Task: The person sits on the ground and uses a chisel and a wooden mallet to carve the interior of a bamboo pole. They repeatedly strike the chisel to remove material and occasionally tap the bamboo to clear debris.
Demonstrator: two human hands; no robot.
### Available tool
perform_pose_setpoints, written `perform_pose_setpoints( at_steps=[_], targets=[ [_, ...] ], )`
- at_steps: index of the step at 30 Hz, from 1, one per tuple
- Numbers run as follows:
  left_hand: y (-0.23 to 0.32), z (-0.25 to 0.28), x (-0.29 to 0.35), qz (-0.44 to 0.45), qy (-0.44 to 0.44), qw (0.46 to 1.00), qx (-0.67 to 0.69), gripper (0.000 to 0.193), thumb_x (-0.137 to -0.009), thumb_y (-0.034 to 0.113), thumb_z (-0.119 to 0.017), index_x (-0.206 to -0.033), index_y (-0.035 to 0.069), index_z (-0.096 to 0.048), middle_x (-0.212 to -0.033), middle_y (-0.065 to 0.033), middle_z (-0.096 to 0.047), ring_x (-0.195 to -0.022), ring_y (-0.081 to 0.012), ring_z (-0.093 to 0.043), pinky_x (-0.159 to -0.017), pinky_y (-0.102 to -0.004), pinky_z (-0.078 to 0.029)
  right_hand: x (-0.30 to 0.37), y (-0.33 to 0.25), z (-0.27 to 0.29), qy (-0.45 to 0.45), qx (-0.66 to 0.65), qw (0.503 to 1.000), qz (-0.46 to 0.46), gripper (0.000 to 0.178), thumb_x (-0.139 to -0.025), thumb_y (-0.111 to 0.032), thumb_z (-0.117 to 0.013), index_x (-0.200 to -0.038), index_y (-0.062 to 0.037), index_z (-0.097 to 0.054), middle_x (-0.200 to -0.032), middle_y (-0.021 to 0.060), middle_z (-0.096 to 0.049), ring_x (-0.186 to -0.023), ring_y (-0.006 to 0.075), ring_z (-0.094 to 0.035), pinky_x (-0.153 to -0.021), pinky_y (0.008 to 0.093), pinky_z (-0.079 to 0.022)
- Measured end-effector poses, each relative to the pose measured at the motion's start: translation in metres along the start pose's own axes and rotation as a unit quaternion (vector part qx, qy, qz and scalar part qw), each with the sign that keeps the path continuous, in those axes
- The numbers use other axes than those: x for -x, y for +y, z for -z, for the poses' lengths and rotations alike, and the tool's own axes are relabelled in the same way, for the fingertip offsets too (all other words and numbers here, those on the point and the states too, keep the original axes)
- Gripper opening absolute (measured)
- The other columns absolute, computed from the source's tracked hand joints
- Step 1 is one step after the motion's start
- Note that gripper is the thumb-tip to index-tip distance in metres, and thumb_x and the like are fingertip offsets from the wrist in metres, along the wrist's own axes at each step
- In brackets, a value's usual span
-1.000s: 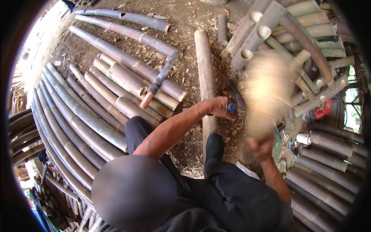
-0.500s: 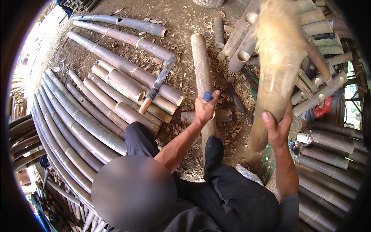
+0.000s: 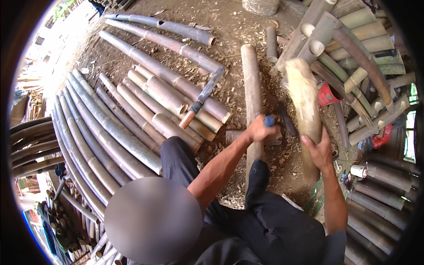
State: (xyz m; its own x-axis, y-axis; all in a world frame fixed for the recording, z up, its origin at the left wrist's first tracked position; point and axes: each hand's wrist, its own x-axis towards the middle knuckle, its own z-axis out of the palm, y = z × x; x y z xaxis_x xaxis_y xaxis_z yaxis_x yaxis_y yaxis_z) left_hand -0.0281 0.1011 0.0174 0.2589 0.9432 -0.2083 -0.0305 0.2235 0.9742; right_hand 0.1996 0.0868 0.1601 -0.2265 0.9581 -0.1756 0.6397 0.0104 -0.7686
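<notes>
My left hand [image 3: 261, 127] is closed round an upright tool with a blue end [image 3: 269, 120], perhaps a chisel; its blade is hidden. This fist sits over a bamboo pole [image 3: 252, 79] that lies lengthwise in front of me. My black-clad foot [image 3: 258, 174] rests on the pole's near part. In my right hand [image 3: 321, 149] is a thick mallet-like club [image 3: 310, 117], its far end pale and frayed. The thumb lies along its left side and the fingers go behind it. The club is apart from the blue end, to its right.
A short bamboo piece [image 3: 233, 137] lies crosswise under the pole. A long knife [image 3: 206, 91] with a wooden handle lies on bamboo poles [image 3: 176, 81] to the left. A red bucket [image 3: 328, 94], cut bamboo tubes [image 3: 316, 46] and a white can [image 3: 359, 171] are at the right. Shavings litter the ground.
The club, blurred and raised close to view before, is now lower and farther from view, nearer the blue end. My left hand keeps its hold. The whole scene has shifted rightward.
</notes>
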Motion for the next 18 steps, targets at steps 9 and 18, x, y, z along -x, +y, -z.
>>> perform_pose_setpoints(
  at_steps=[9, 18],
  targets=[
    [0.013, 0.064, -0.033, 0.148, 0.397, 0.904, -0.065, 0.055, -0.085, 0.016, -0.058, -0.122, -0.011, -0.027, -0.097, -0.0297, -0.058, -0.086, -0.0415, -0.064, -0.079, -0.0486, -0.054, 0.141, 0.144, -0.030, 0.089, 0.059, 0.967, -0.230, 0.081, -0.078, -0.029, -0.077, -0.138, 0.0086, -0.038, -0.126, 0.0245, -0.055, -0.117, 0.0315, -0.055, -0.103, 0.0365, -0.040],
    [-0.069, 0.175, 0.030, -0.024, 0.482, 0.787, -0.385, 0.053, -0.074, 0.005, -0.061, -0.125, -0.003, -0.048, -0.123, -0.0306, -0.047, -0.109, -0.0410, -0.050, -0.092, -0.0500, -0.047, 0.214, 0.176, -0.101, 0.069, -0.038, 0.922, -0.379, 0.088, -0.072, -0.029, -0.080, -0.139, 0.0092, -0.036, -0.130, 0.0279, -0.053, -0.123, 0.0359, -0.052, -0.102, 0.0388, -0.040]
  ],
)
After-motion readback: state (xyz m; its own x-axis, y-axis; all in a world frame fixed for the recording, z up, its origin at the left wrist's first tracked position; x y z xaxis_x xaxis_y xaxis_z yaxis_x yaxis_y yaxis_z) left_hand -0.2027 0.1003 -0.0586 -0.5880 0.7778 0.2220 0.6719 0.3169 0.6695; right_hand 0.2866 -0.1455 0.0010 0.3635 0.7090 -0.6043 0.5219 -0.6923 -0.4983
